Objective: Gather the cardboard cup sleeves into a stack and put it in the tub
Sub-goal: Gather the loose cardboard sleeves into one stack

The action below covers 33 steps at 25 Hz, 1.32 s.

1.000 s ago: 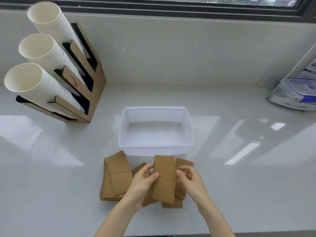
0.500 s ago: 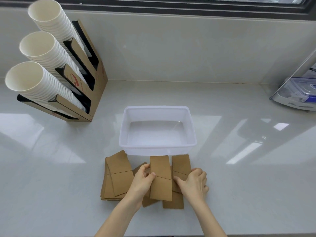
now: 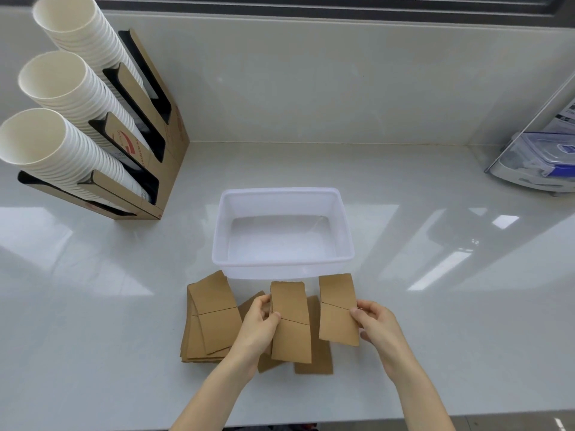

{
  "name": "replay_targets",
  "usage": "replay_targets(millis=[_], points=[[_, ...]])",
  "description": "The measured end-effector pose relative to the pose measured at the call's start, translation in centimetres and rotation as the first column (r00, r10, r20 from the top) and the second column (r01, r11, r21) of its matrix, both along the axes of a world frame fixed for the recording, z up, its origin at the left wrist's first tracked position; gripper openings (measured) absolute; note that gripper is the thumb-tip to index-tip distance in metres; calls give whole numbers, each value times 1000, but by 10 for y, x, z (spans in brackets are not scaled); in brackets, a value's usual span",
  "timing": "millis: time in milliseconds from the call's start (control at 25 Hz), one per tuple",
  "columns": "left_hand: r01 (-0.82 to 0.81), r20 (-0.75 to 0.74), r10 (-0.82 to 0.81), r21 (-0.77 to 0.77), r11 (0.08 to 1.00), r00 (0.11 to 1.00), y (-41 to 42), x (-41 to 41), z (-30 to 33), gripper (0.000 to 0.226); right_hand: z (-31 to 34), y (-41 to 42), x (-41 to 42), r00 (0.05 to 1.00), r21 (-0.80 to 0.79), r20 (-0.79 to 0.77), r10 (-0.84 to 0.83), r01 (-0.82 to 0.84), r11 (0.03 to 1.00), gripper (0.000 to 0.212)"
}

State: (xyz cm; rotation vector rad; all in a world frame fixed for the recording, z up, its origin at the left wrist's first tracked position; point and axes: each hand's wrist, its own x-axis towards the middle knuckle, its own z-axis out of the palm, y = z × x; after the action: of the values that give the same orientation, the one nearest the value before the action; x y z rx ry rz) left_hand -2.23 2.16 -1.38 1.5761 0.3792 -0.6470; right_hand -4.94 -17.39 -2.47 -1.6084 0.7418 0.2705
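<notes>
A translucent white tub (image 3: 217,244) stands empty in the middle of the counter. Just in front of it lie brown cardboard cup sleeves. A loose pile of sleeves (image 3: 211,318) rests at the left. My left hand (image 3: 258,331) grips a flat sleeve (image 3: 291,325) by its left edge. My right hand (image 3: 378,328) pinches another sleeve (image 3: 337,309) by its right edge, lifted and apart from the first. Two more sleeves (image 3: 317,356) lie flat on the counter beneath the held ones, partly hidden.
A cardboard rack (image 3: 146,157) with three slanted stacks of white paper cups (image 3: 62,98) stands at the back left. Clear lidded containers (image 3: 538,160) sit at the far right. The wall and a window ledge run behind; the counter's front edge is near my forearms.
My right hand picked up a second sleeve from under the first and drew it to the right. The left hand kept its sleeve almost still.
</notes>
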Motion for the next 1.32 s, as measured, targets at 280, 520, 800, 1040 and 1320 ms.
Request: replay_targets(millis=[280, 520, 800, 1040, 1320], points=[[25, -18, -25, -17, 1000, 1000, 1, -1, 2, 40, 11, 9, 0, 983, 59, 7, 182, -182, 982, 23], [-3, -54, -2, -87, 996, 999, -4, -5, 4, 30, 7, 37, 4, 963, -40, 6, 268, -268, 963, 20], [23, -35, -25, -57, 998, 999, 1, -4, 2, 38, 5, 41, 4, 965, -138, 1, 263, -261, 956, 14], [-9, -16, 9, -55, 998, 1000, 7, -1, 6, 37, -12, 51, 3, 926, -468, -188, 329, -379, 798, 57], [-29, 5, 29, -54, 998, 1000, 11, -3, 5, 37, -21, 67, -1, 908, -680, -260, 328, -414, 606, 59]])
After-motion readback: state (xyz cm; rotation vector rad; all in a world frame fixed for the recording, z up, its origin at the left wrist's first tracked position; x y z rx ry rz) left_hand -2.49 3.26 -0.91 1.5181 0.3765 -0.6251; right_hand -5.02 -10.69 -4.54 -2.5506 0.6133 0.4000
